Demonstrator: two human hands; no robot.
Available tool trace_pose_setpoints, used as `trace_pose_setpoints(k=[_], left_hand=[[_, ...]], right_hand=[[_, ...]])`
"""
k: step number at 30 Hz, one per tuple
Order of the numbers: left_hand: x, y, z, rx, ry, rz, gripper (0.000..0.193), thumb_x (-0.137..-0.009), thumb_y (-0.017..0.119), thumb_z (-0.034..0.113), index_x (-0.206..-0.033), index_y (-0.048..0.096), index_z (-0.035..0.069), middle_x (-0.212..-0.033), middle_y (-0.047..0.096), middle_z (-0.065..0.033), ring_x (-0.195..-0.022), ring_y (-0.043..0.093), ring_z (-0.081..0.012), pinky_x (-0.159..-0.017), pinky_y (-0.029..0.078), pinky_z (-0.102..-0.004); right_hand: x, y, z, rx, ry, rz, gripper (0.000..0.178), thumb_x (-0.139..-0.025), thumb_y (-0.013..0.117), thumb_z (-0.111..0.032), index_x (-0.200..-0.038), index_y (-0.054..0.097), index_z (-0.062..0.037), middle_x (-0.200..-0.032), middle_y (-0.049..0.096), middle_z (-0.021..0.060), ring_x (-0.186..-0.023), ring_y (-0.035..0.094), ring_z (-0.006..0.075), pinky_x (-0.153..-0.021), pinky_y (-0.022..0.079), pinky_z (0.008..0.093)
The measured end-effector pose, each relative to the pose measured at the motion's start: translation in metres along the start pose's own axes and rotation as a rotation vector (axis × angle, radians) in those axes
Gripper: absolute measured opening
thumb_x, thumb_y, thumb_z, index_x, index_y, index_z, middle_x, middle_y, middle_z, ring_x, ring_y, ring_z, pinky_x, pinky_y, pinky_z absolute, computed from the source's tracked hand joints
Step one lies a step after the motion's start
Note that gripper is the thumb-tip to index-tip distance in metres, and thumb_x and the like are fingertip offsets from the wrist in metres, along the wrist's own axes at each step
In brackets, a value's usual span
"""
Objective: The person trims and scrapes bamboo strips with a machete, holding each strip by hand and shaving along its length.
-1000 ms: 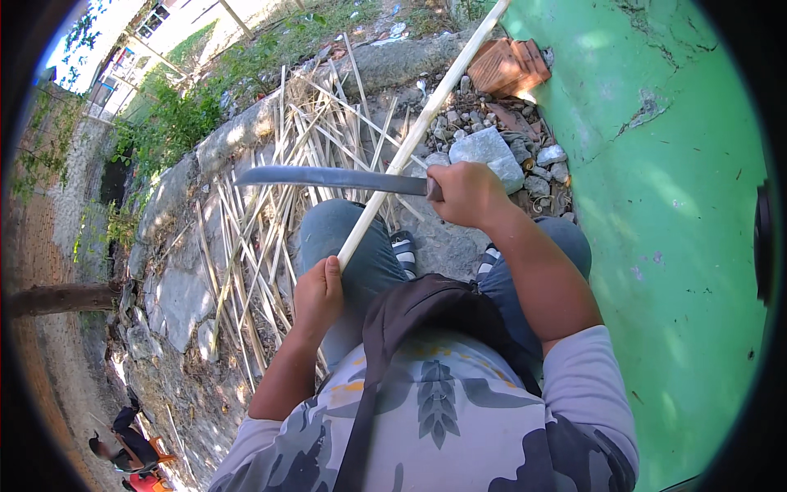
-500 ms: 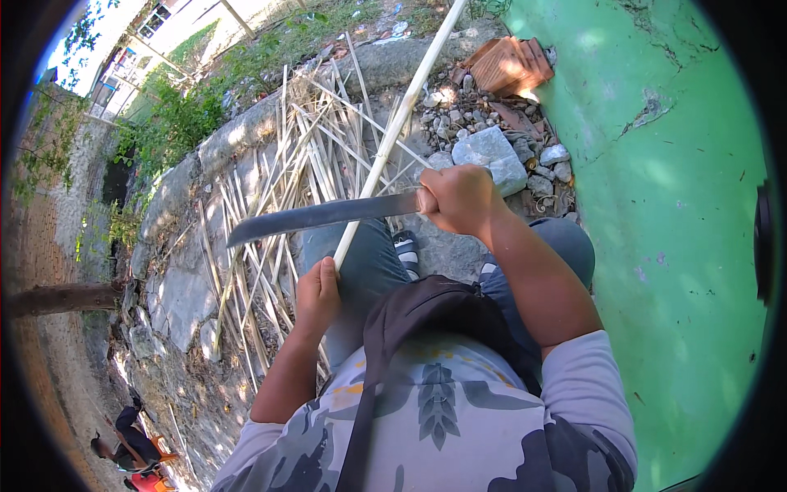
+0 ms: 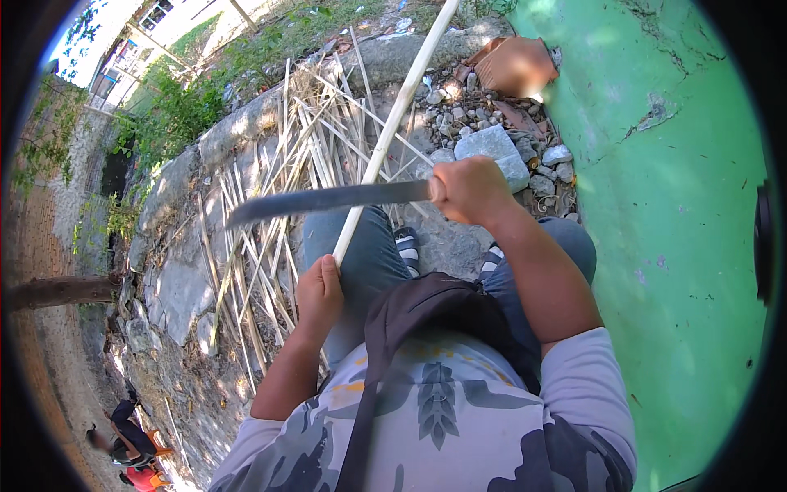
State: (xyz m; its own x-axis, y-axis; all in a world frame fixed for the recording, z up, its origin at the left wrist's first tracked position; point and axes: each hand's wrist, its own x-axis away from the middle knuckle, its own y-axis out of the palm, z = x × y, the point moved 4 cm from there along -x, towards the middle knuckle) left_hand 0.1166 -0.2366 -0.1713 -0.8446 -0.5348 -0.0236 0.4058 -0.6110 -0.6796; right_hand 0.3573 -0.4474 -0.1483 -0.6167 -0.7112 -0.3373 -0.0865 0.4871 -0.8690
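Observation:
My left hand (image 3: 318, 293) is closed round the near end of a long pale strip, which looks like split bamboo (image 3: 392, 131), just over my left knee. The strip slants up and away to the right, past the top of the picture. In my right hand (image 3: 474, 190) is the handle of a machete (image 3: 328, 199), its long dark blade pointing left. The blade lies across the strip in the picture, a little beyond my left hand; whether it touches the strip I cannot tell.
A heap of thin pale strips (image 3: 316, 148) lies on the stony ground ahead and to the left. Stones, a pale block (image 3: 492, 156) and reddish-brown tiles (image 3: 516, 70) lie beyond my right hand. A green wall or slab (image 3: 672, 246) borders the right. Two people (image 3: 131, 435) are far left.
My right hand has shifted slightly right and away, and the blade now lies flatter and a little farther along the strip. My left hand keeps its hold almost unmoved.

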Motion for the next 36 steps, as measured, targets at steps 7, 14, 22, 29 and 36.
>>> trace_pose_setpoints(k=[7,14,22,29,36], left_hand=[[-0.005,0.001,-0.004,0.047,-0.038,-0.015,0.048,-0.11,0.04,0.034,-0.079,0.055,0.001,-0.06,0.048,-0.0103,-0.056,0.045,-0.0205,-0.057,0.038,-0.0383],[-0.004,0.003,-0.003,0.023,-0.022,-0.029,0.049,-0.11,0.04,0.035,-0.079,0.056,0.001,-0.06,0.046,-0.0046,-0.057,0.043,-0.0152,-0.057,0.037,-0.0351],[-0.006,-0.001,-0.016,0.202,-0.118,-0.067,0.048,-0.111,0.04,0.035,-0.077,0.055,0.004,-0.063,0.044,0.0011,-0.061,0.04,-0.0098,-0.057,0.035,-0.0306],[-0.007,0.003,-0.025,0.386,-0.16,-0.109,0.047,-0.111,0.039,0.034,-0.074,0.051,0.007,-0.066,0.04,0.0048,-0.062,0.035,-0.0064,-0.057,0.031,-0.0266],[-0.01,0.002,-0.026,0.54,-0.341,-0.125,0.048,-0.111,0.038,0.036,-0.071,0.048,0.012,-0.063,0.038,0.0051,-0.056,0.033,-0.0062,-0.052,0.027,-0.0251]], right_hand=[[0.002,0.0,-0.002,-0.102,0.082,0.038,0.017,-0.086,0.064,-0.025,-0.079,0.065,-0.0083,-0.069,0.067,0.0168,-0.066,0.066,0.0411,-0.065,0.053,0.0518],[-0.002,-0.01,0.026,-0.113,0.155,-0.041,0.015,-0.084,0.067,-0.025,-0.081,0.065,-0.0101,-0.072,0.068,0.017,-0.07,0.067,0.041,-0.066,0.053,0.0517],[0.006,-0.018,0.014,-0.214,0.172,-0.156,0.023,-0.079,0.078,-0.021,-0.095,0.065,-0.0094,-0.081,0.07,0.01,-0.091,0.07,0.0355,-0.08,0.055,0.0446],[0.007,-0.04,0.019,0.207,0.025,-0.027,0.024,-0.074,0.081,-0.023,-0.089,0.065,-0.0151,-0.083,0.07,0.0047,-0.087,0.069,0.0288,-0.09,0.045,0.0461],[0.016,-0.023,0.015,-0.158,-0.12,-0.011,0.026,-0.071,0.081,-0.022,-0.087,0.064,-0.0118,-0.083,0.066,0.0068,-0.086,0.067,0.0314,-0.087,0.048,0.0448]])
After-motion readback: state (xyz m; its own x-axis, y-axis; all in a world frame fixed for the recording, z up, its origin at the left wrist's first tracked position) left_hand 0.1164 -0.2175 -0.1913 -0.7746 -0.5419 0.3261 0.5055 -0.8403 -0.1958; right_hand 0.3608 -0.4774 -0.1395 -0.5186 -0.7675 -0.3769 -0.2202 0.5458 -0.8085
